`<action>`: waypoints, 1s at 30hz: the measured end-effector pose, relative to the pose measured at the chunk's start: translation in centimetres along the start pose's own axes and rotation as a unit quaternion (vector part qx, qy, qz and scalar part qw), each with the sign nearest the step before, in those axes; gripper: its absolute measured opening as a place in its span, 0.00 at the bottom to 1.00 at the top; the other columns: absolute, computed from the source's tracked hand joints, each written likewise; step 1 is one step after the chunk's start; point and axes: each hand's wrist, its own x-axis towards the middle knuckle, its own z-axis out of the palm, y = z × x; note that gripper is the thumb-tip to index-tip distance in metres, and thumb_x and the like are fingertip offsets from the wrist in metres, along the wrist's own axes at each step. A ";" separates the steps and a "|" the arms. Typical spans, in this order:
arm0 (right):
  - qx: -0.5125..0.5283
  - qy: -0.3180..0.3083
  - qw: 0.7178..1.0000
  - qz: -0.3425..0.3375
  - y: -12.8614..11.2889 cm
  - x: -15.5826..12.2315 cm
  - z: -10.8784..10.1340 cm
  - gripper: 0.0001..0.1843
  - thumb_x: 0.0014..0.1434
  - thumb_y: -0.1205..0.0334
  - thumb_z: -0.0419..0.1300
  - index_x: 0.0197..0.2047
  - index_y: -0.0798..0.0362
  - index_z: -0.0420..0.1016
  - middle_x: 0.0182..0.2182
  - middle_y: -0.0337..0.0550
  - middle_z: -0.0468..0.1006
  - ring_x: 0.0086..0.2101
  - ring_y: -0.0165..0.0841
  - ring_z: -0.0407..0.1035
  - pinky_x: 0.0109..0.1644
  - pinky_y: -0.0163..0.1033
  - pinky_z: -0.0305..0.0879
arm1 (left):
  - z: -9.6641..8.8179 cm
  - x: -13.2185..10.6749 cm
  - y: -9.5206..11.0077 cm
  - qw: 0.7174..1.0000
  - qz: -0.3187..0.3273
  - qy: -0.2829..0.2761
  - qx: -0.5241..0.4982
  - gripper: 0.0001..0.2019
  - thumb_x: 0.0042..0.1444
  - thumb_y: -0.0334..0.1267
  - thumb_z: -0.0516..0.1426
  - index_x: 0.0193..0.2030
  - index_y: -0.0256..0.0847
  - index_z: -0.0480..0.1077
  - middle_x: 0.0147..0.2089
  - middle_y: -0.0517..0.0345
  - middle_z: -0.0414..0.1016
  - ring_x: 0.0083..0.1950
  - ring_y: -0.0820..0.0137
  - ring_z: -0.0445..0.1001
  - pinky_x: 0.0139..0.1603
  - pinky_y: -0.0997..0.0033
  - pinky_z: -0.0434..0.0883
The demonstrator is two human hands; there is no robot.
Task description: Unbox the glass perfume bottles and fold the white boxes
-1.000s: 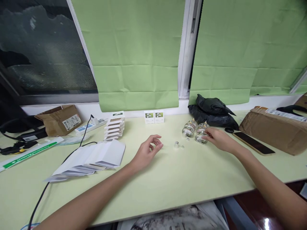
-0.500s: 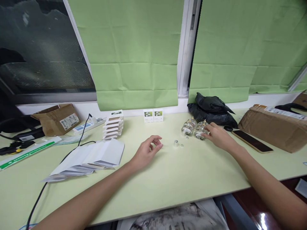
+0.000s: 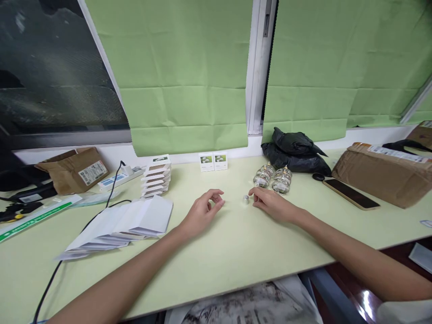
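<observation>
My left hand rests on the pale green table with its fingers curled and thumb meeting forefinger in a pinch; what it holds, if anything, is hidden. My right hand lies low on the table, fingers stretched out to the left, their tips just right of a small silver cap. Two small clear glass bottles lie side by side just behind the right hand, not touched.
Flat white cartons are fanned out at left, behind them a stack of folded boxes. Two small printed boxes stand by the wall. Black bag, phone and brown parcel at right. A black cable crosses the left.
My right hand has left the glass bottles and slid left to the small silver cap, covering the tiny ring beside it. My left hand has barely moved.
</observation>
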 end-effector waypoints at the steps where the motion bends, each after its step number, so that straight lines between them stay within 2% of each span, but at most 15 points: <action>1: -0.006 0.007 1.000 0.000 0.2 -0.3 -0.1 0.09 0.71 0.63 0.53 0.53 0.49 0.67 0.42 0.45 0.76 0.40 0.39 0.71 0.45 0.43 0.65 | 0.0 0.0 0.0 1.000 0.001 0.001 0.000 0.17 0.70 0.52 0.54 0.59 0.49 0.70 0.49 0.56 0.76 0.44 0.67 0.75 0.39 0.69 0.70; 4: -0.042 0.035 0.998 0.018 1.0 -2.1 -0.8 0.05 0.70 0.67 0.53 0.47 0.49 0.67 0.43 0.45 0.76 0.41 0.39 0.70 0.44 0.43 0.65 | 0.1 0.0 0.0 1.000 0.003 0.005 -0.002 0.17 0.70 0.52 0.54 0.59 0.48 0.70 0.48 0.55 0.76 0.44 0.67 0.75 0.39 0.69 0.71; 9: -0.178 0.087 0.980 0.023 3.3 -5.1 -1.4 0.10 0.70 0.71 0.47 0.46 0.51 0.67 0.43 0.51 0.75 0.45 0.45 0.69 0.50 0.49 0.66 | 0.1 -0.1 -0.2 1.000 0.008 -0.004 0.004 0.17 0.69 0.52 0.53 0.59 0.49 0.70 0.48 0.55 0.76 0.42 0.67 0.75 0.38 0.68 0.71; 14: -0.219 0.084 0.972 0.016 4.8 -5.6 -1.9 0.12 0.69 0.73 0.47 0.47 0.51 0.68 0.44 0.52 0.75 0.46 0.45 0.69 0.50 0.49 0.68 | 0.2 -0.2 -0.2 1.000 0.012 -0.004 0.008 0.17 0.69 0.52 0.53 0.58 0.49 0.71 0.48 0.55 0.77 0.43 0.67 0.75 0.39 0.68 0.71; 16: -0.221 0.091 0.970 0.031 4.4 -5.5 -2.1 0.13 0.70 0.72 0.46 0.48 0.51 0.69 0.45 0.52 0.74 0.45 0.45 0.70 0.49 0.49 0.69 | 0.2 -0.2 -0.2 1.000 0.012 -0.003 0.009 0.17 0.69 0.52 0.53 0.58 0.49 0.71 0.48 0.55 0.77 0.42 0.67 0.75 0.39 0.68 0.71; 19: -0.204 0.123 0.971 0.036 2.4 -5.2 -2.0 0.13 0.73 0.66 0.47 0.52 0.51 0.69 0.47 0.53 0.74 0.45 0.45 0.71 0.49 0.49 0.71 | 0.2 -0.2 -0.2 1.000 0.010 0.000 0.013 0.17 0.70 0.52 0.53 0.58 0.49 0.71 0.48 0.55 0.77 0.42 0.67 0.75 0.38 0.69 0.70; 22: -0.164 0.116 0.979 -0.040 -0.4 -4.0 -1.2 0.18 0.74 0.59 0.51 0.64 0.48 0.65 0.59 0.56 0.70 0.50 0.44 0.71 0.54 0.50 0.71 | 0.2 -0.1 -0.2 1.000 0.009 0.002 0.021 0.17 0.70 0.51 0.53 0.59 0.50 0.71 0.48 0.56 0.77 0.41 0.68 0.74 0.37 0.69 0.70; 25: -0.202 0.085 0.968 -0.123 -2.2 -2.2 -0.1 0.23 0.74 0.60 0.52 0.70 0.45 0.62 0.66 0.54 0.65 0.57 0.47 0.67 0.59 0.54 0.68 | 0.1 -0.1 -0.3 1.000 0.014 0.001 0.023 0.17 0.70 0.51 0.53 0.59 0.49 0.71 0.48 0.55 0.77 0.43 0.67 0.75 0.39 0.68 0.70; 27: -0.225 0.081 0.959 -0.153 -2.4 -1.1 0.5 0.22 0.74 0.64 0.51 0.69 0.47 0.64 0.63 0.54 0.70 0.55 0.47 0.67 0.58 0.54 0.68 | 0.1 -0.1 -0.3 1.000 0.020 -0.001 0.021 0.17 0.70 0.51 0.53 0.59 0.49 0.70 0.49 0.55 0.77 0.46 0.66 0.75 0.40 0.68 0.71; 30: -0.259 0.077 0.949 -0.159 -1.5 -0.5 0.5 0.21 0.72 0.72 0.49 0.63 0.51 0.70 0.55 0.55 0.76 0.51 0.46 0.68 0.52 0.52 0.68 | 0.1 -0.2 -0.3 1.000 0.021 -0.002 0.021 0.16 0.70 0.51 0.53 0.59 0.49 0.70 0.49 0.55 0.77 0.46 0.65 0.75 0.39 0.68 0.71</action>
